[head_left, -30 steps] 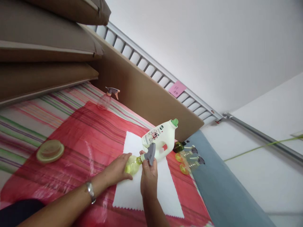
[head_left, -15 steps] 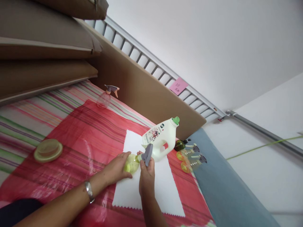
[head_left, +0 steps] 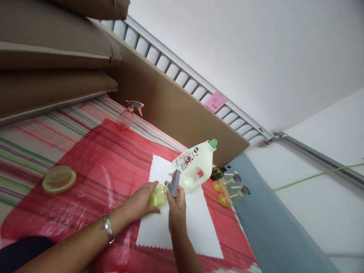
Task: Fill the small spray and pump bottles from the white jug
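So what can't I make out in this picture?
All in the head view:
Yellow bottle: base, hidden by the left hand.
Right hand: some fingers, hidden behind the sprayer.
Jug label: fine print, too small.
Pink note: lower line, too small to read.
Top cushion: cut off by the upper edge.

Soft light leaves pale glare on the red sheet [head_left: 113, 172].

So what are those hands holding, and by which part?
A yellow spray bottle: the left hand on its body, the right hand at its gray spray head.
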A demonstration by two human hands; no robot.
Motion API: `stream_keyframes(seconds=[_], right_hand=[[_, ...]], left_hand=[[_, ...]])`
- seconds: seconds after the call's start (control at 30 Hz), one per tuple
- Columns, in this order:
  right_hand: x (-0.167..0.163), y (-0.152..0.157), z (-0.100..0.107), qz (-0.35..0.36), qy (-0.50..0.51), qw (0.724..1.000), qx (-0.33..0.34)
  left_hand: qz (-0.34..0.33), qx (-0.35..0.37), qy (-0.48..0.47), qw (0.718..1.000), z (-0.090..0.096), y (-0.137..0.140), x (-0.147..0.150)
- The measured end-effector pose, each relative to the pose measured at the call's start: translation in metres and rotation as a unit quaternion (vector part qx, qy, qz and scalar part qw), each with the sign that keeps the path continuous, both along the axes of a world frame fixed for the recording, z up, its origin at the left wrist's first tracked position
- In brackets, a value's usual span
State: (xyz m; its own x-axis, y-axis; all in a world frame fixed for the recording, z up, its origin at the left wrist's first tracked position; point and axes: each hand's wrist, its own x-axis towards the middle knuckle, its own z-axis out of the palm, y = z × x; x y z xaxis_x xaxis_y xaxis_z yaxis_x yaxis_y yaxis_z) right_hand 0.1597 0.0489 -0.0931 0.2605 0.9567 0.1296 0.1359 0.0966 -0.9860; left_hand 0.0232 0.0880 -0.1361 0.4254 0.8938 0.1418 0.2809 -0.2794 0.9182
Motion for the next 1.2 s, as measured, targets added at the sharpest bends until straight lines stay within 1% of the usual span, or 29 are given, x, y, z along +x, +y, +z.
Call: stream_keyframes(seconds=[0.1, 0.27, 0.37, 0.43, 0.5, 0.63, 0.73, 0.97, 1.2], right_hand=[[0.002, -0.002, -0.001, -0.006, -0.008, 1.000, -0.003], [0.006, -0.004, -0.009, -0.022, -0.036, 0.999, 0.003], [0.006, -0.002, -0.010, -0.018, -0.029, 0.999, 0.007], [0.007, -0.001, -0.004, 0.003, -0.018, 1.000, 0.001], [0.009, 0.001, 0.006, 0.037, -0.015, 0.999, -0.013], [0.015, 0.003, 0.029, 0.089, -0.019, 0.994, -0.068], [0.019, 0.004, 0.037, 0.111, -0.014, 0.990, -0.090], [0.020, 0.004, 0.029, 0.083, 0.022, 0.995, -0.054], [0.018, 0.002, 0.023, 0.061, 0.019, 0.996, -0.060]], left_hand=[[-0.006, 0.008, 0.013, 1.000, 0.002, -0.001, 0.000], [-0.007, 0.013, 0.018, 1.000, 0.004, -0.002, 0.001], [-0.006, 0.010, 0.014, 1.000, 0.003, -0.001, 0.001], [-0.006, 0.009, 0.008, 1.000, 0.000, 0.000, 0.001], [-0.005, 0.011, 0.002, 1.000, -0.003, 0.001, 0.002], [-0.008, 0.016, 0.000, 1.000, -0.006, 0.002, 0.002], [-0.014, 0.011, 0.003, 1.000, -0.004, 0.002, 0.002], [-0.018, 0.013, 0.017, 1.000, 0.001, 0.001, 0.001], [-0.017, 0.011, 0.014, 1.000, 0.001, 0.001, 0.001]])
